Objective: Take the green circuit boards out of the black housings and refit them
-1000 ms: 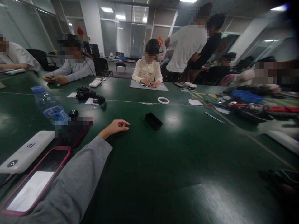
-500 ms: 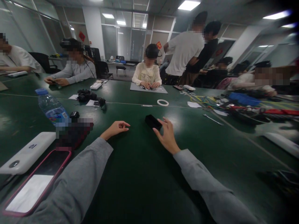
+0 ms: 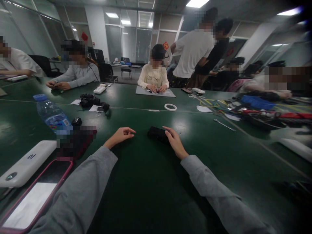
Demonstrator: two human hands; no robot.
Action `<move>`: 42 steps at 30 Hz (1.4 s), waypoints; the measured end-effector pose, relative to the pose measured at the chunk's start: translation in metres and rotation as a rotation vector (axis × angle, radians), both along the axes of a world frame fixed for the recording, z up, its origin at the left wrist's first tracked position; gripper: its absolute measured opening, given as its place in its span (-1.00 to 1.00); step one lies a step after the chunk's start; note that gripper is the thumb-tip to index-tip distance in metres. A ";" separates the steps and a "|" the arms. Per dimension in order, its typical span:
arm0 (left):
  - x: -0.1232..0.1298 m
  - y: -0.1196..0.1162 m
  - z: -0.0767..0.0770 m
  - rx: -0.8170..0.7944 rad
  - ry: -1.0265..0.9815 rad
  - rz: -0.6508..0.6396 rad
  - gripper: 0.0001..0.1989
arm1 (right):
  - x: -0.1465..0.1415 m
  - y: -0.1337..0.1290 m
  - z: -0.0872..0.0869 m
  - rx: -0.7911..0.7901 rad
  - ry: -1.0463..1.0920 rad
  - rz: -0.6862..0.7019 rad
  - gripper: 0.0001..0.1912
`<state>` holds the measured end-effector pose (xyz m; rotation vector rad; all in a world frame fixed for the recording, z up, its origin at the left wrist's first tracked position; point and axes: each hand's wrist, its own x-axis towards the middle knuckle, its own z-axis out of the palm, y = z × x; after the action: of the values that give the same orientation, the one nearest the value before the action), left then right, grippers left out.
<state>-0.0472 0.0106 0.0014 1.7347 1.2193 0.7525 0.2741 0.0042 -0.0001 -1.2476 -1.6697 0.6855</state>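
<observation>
A small black box (image 3: 158,134) lies on the dark green tabletop in front of me, its long side running left to right. At its right end, my right hand (image 3: 174,140) grips it, fingers along the far side and thumb nearer me. Part of that end is hidden by the hand. Left of the box and apart from it, my left hand (image 3: 121,135) hovers or rests near the table with nothing in it. Its index finger points toward the box, the other fingers are loosely curled, and a gap shows between finger and thumb.
To my left are a water bottle (image 3: 52,113), a white power bank (image 3: 30,162) and a red-edged phone (image 3: 36,198). A white ring (image 3: 170,107) lies beyond the box. Rightward are a wrench (image 3: 224,124) and tangled cables (image 3: 258,113). A person (image 3: 153,76) sits opposite.
The black box has turned and come slightly toward me, so its dark hollow side no longer shows. My right hand's fingers have drawn closer together. The left hand has stayed nearly still.
</observation>
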 end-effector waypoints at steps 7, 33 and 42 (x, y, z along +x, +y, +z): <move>0.003 -0.007 0.009 0.006 0.017 0.007 -0.57 | 0.003 0.000 0.001 0.022 -0.051 -0.108 -0.54; 0.001 -0.006 0.006 0.046 0.031 0.012 -0.57 | -0.009 -0.072 0.016 0.176 -0.553 0.138 -0.43; -0.001 0.000 -0.002 0.065 0.042 0.012 -0.59 | 0.107 -0.156 0.009 0.100 -0.607 -0.001 -0.42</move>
<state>-0.0481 0.0102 -0.0005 1.8053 1.2465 0.7741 0.3809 -0.1513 0.0091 -1.4734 -2.1566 0.2183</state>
